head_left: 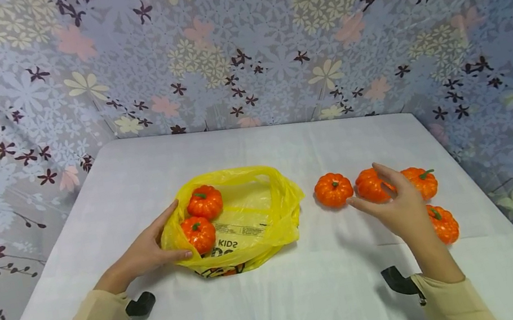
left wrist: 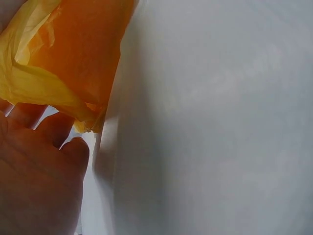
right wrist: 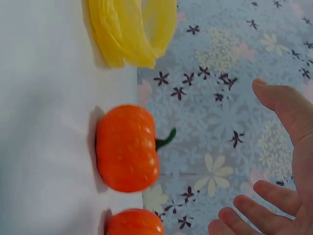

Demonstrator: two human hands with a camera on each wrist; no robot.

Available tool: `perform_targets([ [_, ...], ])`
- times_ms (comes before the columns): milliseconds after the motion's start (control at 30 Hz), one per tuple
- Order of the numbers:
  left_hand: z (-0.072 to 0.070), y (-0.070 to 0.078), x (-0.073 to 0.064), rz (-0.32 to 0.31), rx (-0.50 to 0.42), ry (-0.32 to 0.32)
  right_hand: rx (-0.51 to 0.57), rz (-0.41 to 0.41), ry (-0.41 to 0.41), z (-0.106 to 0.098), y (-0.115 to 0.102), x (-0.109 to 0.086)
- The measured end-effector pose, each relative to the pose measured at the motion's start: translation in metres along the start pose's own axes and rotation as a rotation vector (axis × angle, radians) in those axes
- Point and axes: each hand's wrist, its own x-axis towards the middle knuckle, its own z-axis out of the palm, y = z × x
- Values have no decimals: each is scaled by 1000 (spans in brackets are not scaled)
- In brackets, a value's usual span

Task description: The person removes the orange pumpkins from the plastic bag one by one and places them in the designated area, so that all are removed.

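Observation:
A yellow plastic bag (head_left: 286,203) lies on its base with its mouth open upward. Inside its left part sit two small orange toy pumpkins, one behind (head_left: 205,203) and one in front (head_left: 199,235). My left hand (head_left: 148,252) holds the bag's left side, thumb along the front rim; in the left wrist view its fingers (left wrist: 55,128) touch the plastic. Above the loose pumpkins hovers my right hand (head_left: 397,210), thumb and fingers spread, holding nothing. Nearest to it are a pumpkin (head_left: 333,190) left of the thumb and another (head_left: 368,186) partly hidden behind the fingers.
Two further pumpkins, one (head_left: 424,183) behind and one (head_left: 445,224) beside the right wrist, lie toward the table's right edge. A white cloth covers the table (head_left: 283,310). Behind it hangs a flowered curtain (head_left: 261,39).

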Motion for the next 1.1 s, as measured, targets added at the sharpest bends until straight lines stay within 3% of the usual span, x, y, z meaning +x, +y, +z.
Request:
perform_targets([
  [200, 0, 0, 0, 7, 3, -5, -23, -28, -28, 16, -1, 2],
  [433, -2, 1, -1, -2, 19, -1, 45, -65, -115, 44, -9, 9],
  [633, -1, 2, -1, -1, 13, 0, 32, -68, -135, 62, -18, 11],
  [867, 1, 1, -2, -2, -3, -6, -20, -45, -128, 69, -23, 10],
  [1100, 0, 0, -1, 11, 16, -1, -6, -75, -148, 73, -29, 13],
])
